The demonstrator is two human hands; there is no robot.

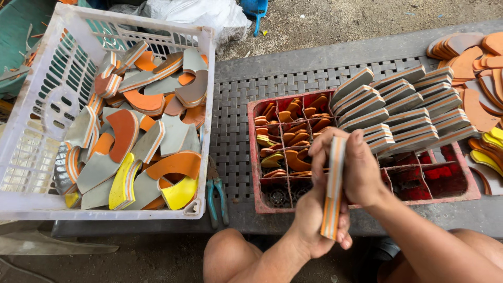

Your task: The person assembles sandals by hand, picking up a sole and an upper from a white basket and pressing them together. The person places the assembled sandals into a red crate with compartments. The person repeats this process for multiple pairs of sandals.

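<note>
1. Far left, a white slotted plastic crate [31, 157] sits tilted on the table's edge, heaped with loose curved offcuts of layered foam in grey, orange and yellow [136, 141]; they lie every which way, seemingly tossed in rather than stacked.
2. Just right of the crate, a pair of teal-handled pliers [216, 196] lies flat on the table, near the person's reach.
3. The left hand [314, 222] wraps the lower end of a flat stack of grey, white and orange striped foam strips [333, 183], fingers curled round the bottom, so its grip is pressed shut on the stack.
4. The right hand [361, 167] closes over the top of the same stack, thumb upright; held edge-on between both hands above the person's bare knees, the layers seem to be squeezed flush.
5. Behind the hands, a red plastic divided tray [466, 191] holds small orange and yellow curved foam pieces [288, 136] in its left cells, while neat grey-and-orange layered foam blocks [403, 110] lean in overlapping rows across its right side.
6. Far right, flat orange and tan sole-shaped foam cut-outs [474, 68] lie fanned in piles.
7. The table [236, 105] is a dark grey woven-pattern surface; beyond it is bare gritty ground, a crumpled white plastic bag [199, 13] and something blue.
</note>
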